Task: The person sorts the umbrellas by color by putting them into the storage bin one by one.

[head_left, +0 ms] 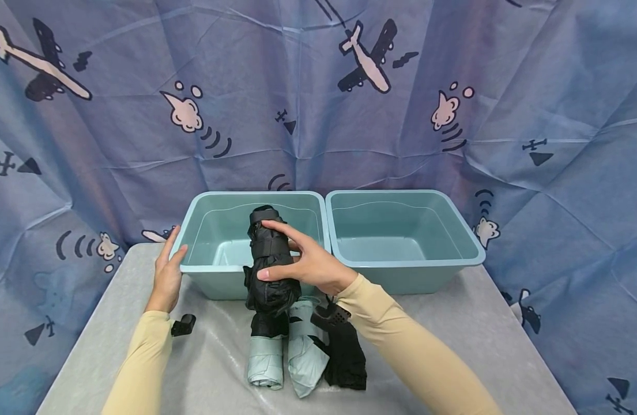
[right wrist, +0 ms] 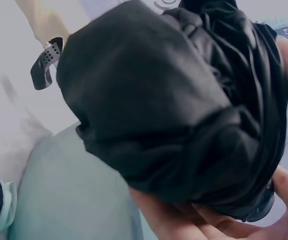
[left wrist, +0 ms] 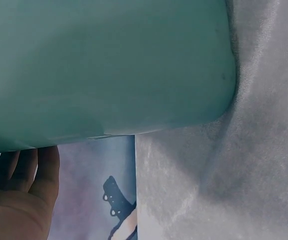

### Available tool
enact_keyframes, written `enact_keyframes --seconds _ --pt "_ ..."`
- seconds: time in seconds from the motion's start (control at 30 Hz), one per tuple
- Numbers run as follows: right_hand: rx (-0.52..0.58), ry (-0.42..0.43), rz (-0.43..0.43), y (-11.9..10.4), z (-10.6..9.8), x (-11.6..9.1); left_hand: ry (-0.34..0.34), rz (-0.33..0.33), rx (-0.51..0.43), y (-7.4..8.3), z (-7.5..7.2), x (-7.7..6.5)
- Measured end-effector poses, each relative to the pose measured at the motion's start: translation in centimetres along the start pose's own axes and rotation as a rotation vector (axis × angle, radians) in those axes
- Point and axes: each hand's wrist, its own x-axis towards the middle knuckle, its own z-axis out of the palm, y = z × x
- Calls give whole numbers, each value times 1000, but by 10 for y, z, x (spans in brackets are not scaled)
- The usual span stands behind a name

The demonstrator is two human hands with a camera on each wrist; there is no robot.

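My right hand (head_left: pixel 310 262) grips a black folded umbrella (head_left: pixel 270 248), thumb on its near side and fingers around its far side. The umbrella stands tilted in front of the left bin (head_left: pixel 214 269), overlapping its front rim in the head view. In the right wrist view its loose black fabric (right wrist: pixel 148 100) fills most of the picture. At the left bin's left front corner, my left hand (head_left: pixel 166 279) touches the rim, fingers extended along the outside and thumb at the edge. The left wrist view shows these fingers (left wrist: pixel 46 175) straight, their tips hidden behind the bin wall.
On the table (head_left: pixel 214 369), below the held umbrella, lie a pale green rolled umbrella (head_left: pixel 266 360) with a black end, another pale green umbrella (head_left: pixel 306 357) and a black one (head_left: pixel 346 357). A second bin (head_left: pixel 406 263) stands on the right. A patterned curtain (head_left: pixel 297 104) hangs behind.
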Motion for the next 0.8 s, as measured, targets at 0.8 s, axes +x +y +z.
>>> enact_keyframes --seconds 0.8 --pt "39 104 122 -3 13 101 20 -2 -12 -3 1 3"
